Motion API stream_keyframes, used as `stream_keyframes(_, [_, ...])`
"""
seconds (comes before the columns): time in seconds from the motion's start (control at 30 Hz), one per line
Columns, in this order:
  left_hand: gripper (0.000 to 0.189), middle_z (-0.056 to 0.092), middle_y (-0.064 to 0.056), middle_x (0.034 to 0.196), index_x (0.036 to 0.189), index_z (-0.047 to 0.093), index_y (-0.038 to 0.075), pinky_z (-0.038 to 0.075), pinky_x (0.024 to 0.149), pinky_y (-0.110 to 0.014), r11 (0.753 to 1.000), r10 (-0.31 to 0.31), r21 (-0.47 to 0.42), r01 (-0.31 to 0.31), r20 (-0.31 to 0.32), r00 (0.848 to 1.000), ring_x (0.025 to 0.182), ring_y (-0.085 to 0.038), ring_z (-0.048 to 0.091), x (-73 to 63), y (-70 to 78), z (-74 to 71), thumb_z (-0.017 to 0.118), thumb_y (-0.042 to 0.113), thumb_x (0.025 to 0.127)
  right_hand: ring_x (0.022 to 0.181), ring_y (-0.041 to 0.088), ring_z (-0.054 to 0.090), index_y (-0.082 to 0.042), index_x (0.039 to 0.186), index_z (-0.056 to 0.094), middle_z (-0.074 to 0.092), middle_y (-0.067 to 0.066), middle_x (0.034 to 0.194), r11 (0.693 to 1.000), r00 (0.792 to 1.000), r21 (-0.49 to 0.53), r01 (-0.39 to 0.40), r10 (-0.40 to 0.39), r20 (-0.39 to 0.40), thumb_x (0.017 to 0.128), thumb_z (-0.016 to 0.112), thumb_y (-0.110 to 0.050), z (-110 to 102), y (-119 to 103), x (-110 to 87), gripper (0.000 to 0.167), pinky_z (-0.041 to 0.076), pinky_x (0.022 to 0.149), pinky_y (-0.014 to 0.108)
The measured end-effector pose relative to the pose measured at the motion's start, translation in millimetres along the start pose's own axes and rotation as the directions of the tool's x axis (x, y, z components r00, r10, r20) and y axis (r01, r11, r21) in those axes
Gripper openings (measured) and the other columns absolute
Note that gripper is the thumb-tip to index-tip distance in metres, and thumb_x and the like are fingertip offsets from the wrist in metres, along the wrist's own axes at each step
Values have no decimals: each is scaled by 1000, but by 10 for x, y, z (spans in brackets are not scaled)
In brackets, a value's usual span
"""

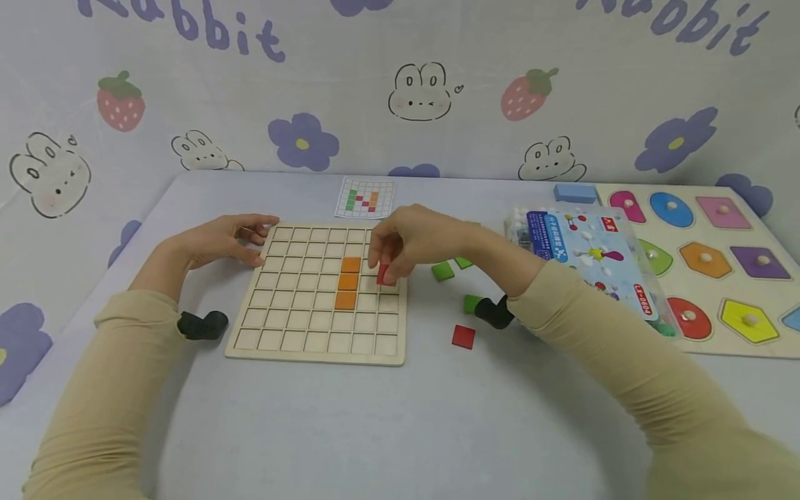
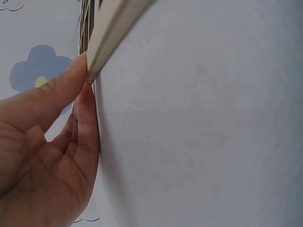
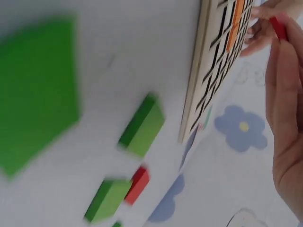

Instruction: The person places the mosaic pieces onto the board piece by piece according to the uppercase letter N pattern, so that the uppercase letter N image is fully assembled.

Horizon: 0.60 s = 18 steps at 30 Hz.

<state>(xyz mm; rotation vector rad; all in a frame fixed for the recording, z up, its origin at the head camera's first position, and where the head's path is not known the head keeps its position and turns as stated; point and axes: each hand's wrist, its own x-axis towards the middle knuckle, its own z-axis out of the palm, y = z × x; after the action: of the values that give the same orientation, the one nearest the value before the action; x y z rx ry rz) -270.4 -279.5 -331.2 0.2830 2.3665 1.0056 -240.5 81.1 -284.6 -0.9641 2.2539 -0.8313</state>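
A wooden grid board lies flat on the table, with three orange tiles in a column of its cells. My right hand pinches a red square tile between thumb and fingers over the board's right columns; whether it touches the board I cannot tell. At the board's far left corner, my left hand touches the edge with its thumb and fingers, as the left wrist view also shows. Right of the board lie several green tiles and a loose red tile.
Behind the board lies a printed pattern card with green, red and orange squares. To the right stands a packed plastic box beside a shape puzzle board with knobbed pieces. A blue block lies at the back.
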Motion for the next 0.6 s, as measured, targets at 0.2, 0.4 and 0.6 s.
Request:
stream_keyframes(0.2, [85,38,-6,130,156,28,14,41,91,-20,1000,-6,-5,6,4,1000,118,-17,42,3,5,7,75,10,86,68,18,64,-11,92,71,66,3,82,1000,999,27,-10,11,-35,78,83,-11,138,-134,115,18,58,65,29])
stream_keyframes(0.4, [85,37,-9,135,157,27,14,40,97,-26,1000,-7,-5,8,9,1000,123,-20,41,1,22,15,74,9,86,65,13,64,-13,85,72,69,1,77,999,999,42,-13,15,-35,76,85,-14,249,-256,202,16,56,65,27])
stream_keyframes(0.6, [84,37,-8,133,157,28,15,41,90,-17,1000,-10,-21,10,6,1000,122,-19,41,5,31,18,73,8,86,68,9,63,-14,86,75,69,-1,74,1000,1000,17,-4,4,-11,78,82,-8,362,-340,274,12,52,65,22])
